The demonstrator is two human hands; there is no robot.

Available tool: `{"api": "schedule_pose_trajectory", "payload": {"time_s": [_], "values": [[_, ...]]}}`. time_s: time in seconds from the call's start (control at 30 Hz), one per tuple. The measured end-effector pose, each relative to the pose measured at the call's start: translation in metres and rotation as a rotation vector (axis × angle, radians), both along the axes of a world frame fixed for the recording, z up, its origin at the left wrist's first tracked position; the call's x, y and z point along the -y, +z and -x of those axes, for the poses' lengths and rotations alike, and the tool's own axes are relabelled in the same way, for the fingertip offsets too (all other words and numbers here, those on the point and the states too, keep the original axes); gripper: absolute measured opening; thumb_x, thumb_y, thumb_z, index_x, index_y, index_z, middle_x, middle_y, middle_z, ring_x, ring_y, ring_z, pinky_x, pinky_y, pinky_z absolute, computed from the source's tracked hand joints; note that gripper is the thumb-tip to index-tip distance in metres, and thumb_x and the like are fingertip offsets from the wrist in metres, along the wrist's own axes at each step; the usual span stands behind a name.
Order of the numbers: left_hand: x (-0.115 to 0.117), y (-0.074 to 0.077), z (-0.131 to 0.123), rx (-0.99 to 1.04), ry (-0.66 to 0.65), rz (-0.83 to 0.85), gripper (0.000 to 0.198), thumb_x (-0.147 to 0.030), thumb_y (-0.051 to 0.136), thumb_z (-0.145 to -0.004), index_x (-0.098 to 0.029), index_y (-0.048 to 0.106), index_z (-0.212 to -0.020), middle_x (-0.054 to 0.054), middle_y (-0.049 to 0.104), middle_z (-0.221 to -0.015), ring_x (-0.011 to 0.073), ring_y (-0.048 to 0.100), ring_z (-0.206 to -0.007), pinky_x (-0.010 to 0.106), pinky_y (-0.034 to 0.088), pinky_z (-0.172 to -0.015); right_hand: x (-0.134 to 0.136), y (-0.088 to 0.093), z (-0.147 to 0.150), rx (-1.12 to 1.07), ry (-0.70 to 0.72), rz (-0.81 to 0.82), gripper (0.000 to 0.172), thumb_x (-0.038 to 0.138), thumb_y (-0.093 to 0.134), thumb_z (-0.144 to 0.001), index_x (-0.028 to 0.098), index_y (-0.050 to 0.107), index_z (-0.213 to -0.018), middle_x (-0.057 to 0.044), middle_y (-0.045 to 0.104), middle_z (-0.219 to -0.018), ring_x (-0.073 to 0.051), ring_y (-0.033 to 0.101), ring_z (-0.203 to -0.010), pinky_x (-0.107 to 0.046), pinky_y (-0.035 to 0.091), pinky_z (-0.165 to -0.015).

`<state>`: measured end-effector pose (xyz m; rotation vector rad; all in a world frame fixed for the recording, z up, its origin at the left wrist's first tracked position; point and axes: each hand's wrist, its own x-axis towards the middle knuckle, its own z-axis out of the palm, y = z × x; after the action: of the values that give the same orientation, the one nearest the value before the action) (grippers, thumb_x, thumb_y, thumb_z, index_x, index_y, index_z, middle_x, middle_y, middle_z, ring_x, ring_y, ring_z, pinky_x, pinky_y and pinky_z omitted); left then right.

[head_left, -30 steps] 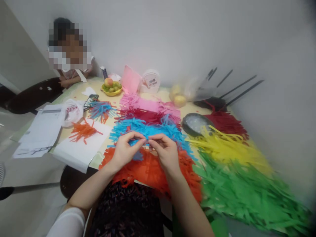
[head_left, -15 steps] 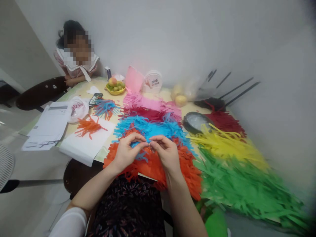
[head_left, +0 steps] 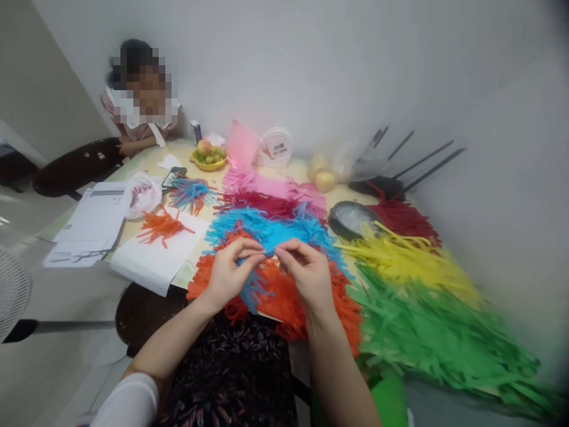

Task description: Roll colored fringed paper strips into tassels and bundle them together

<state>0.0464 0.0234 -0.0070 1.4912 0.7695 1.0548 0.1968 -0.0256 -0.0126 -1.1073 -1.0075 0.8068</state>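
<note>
Over stacks of fringed tissue paper, my left hand [head_left: 231, 270] is closed in a pinch on a blue fringed paper strip [head_left: 255, 290], whose strands hang down below the fingers. Just to its right, my right hand [head_left: 309, 273] also pinches, with thumb against fingertips; what lies between them is too small to make out. The fingertips of both hands are a short gap apart. Orange fringed paper [head_left: 288, 296] lies under and around my hands, and a blue fringed stack [head_left: 280, 231] lies just beyond them.
Dark red, pink, yellow [head_left: 413, 261] and green fringed paper [head_left: 444, 326] cover much of the table. A dark bowl [head_left: 342, 228] stands right of centre. Orange [head_left: 162, 228] and blue-orange tassels [head_left: 193, 193] lie left, near papers [head_left: 91, 216]. A person [head_left: 142, 127] sits at the far left.
My right hand has moved slightly right, away from the left fingertips. More of the blue strip's strands now hang below my left hand.
</note>
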Motion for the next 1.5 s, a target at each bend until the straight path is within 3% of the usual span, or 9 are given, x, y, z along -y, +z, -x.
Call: {"api": "schedule_pose_trajectory", "payload": {"time_s": [0.27, 0.73, 0.8, 0.93, 0.97, 1.07, 1.2, 1.3, 1.5], "values": [[-0.007, 0.003, -0.005, -0.009, -0.059, 0.062, 0.017, -0.027, 0.075, -0.074, -0.014, 0.075, -0.085, 0.006, 0.077, -0.084, 0.0174, 0.072, -0.077, 0.025, 0.057, -0.072, 0.001, 0.015, 0.000, 0.335, -0.054, -0.012, 0.012, 0.028, 0.068, -0.085, 0.019, 0.070, -0.077, 0.001, 0.062, -0.071, -0.010, 0.053, -0.057, -0.023, 0.040, -0.052], [-0.030, -0.019, 0.034, -0.145, -0.024, 0.067, 0.027, -0.040, 0.067, -0.082, -0.014, 0.073, -0.088, 0.005, 0.073, -0.079, 0.0166, 0.066, -0.073, 0.026, 0.051, -0.070, -0.005, -0.004, 0.023, 0.274, -0.242, -0.045, 0.018, 0.035, 0.062, -0.089, 0.019, 0.066, -0.081, 0.000, 0.059, -0.074, -0.013, 0.053, -0.063, -0.025, 0.041, -0.055], [-0.052, -0.028, 0.074, -0.279, 0.113, -0.053, 0.027, -0.039, 0.060, -0.087, -0.014, 0.070, -0.092, 0.005, 0.072, -0.081, 0.0180, 0.065, -0.077, 0.029, 0.052, -0.073, -0.002, -0.011, 0.022, 0.286, -0.164, -0.004, 0.019, 0.036, 0.060, -0.090, 0.019, 0.069, -0.090, -0.001, 0.061, -0.077, -0.012, 0.054, -0.061, -0.024, 0.042, -0.053], [-0.108, -0.039, 0.172, -0.833, 0.941, -0.395, 0.031, -0.022, 0.033, -0.098, -0.012, 0.062, -0.102, 0.012, 0.065, -0.103, 0.0238, 0.058, -0.100, 0.040, 0.047, -0.090, 0.004, -0.024, 0.009, 0.279, -0.157, 0.062, 0.024, 0.040, 0.058, -0.091, 0.019, 0.069, -0.091, -0.001, 0.064, -0.076, -0.011, 0.051, -0.054, -0.024, 0.040, -0.049], [-0.121, -0.040, 0.189, -0.897, 0.983, -0.408, 0.030, -0.018, 0.033, -0.097, -0.010, 0.062, -0.103, 0.016, 0.062, -0.110, 0.0279, 0.054, -0.109, 0.046, 0.043, -0.096, 0.003, -0.026, 0.007, 0.288, -0.172, 0.070, 0.024, 0.040, 0.058, -0.090, 0.019, 0.069, -0.089, -0.001, 0.064, -0.075, -0.012, 0.052, -0.054, -0.024, 0.040, -0.049], [-0.146, -0.052, 0.201, -1.053, 0.808, -0.433, 0.022, -0.016, 0.046, -0.091, -0.015, 0.067, -0.097, 0.015, 0.063, -0.110, 0.0300, 0.052, -0.109, 0.049, 0.039, -0.098, -0.006, -0.032, 0.000, 0.341, -0.179, 0.087, 0.026, 0.042, 0.058, -0.090, 0.018, 0.069, -0.089, -0.003, 0.065, -0.076, -0.013, 0.053, -0.057, -0.025, 0.042, -0.052], [-0.153, -0.081, 0.170, -1.188, 0.433, -0.466, 0.013, -0.020, 0.058, -0.086, -0.022, 0.071, -0.090, 0.006, 0.070, -0.101, 0.0272, 0.055, -0.104, 0.046, 0.038, -0.097, -0.027, -0.045, -0.024, 0.462, -0.215, 0.127, 0.030, 0.044, 0.056, -0.089, 0.018, 0.069, -0.096, -0.004, 0.068, -0.079, -0.014, 0.055, -0.058, -0.026, 0.044, -0.055], [-0.148, -0.090, 0.154, -1.243, 0.340, -0.503, 0.018, -0.020, 0.053, -0.089, -0.021, 0.070, -0.093, 0.010, 0.070, -0.108, 0.0303, 0.052, -0.111, 0.052, 0.033, -0.101, -0.045, -0.057, -0.061, 0.655, -0.282, 0.174, 0.035, 0.046, 0.051, -0.090, 0.016, 0.070, -0.096, -0.004, 0.068, -0.073, -0.016, 0.058, -0.057, -0.028, 0.046, -0.056], [-0.161, -0.042, 0.075, -1.266, 0.256, -0.687, 0.025, -0.020, 0.045, -0.093, -0.014, 0.069, -0.093, 0.018, 0.067, -0.106, 0.0365, 0.050, -0.118, 0.060, 0.031, -0.103, -0.110, -0.062, -0.117, 0.888, -0.348, 0.206, 0.031, 0.029, 0.046, -0.093, 0.012, 0.068, -0.105, -0.013, 0.074, -0.098, -0.025, 0.068, -0.089, -0.039, 0.051, -0.084]]}}
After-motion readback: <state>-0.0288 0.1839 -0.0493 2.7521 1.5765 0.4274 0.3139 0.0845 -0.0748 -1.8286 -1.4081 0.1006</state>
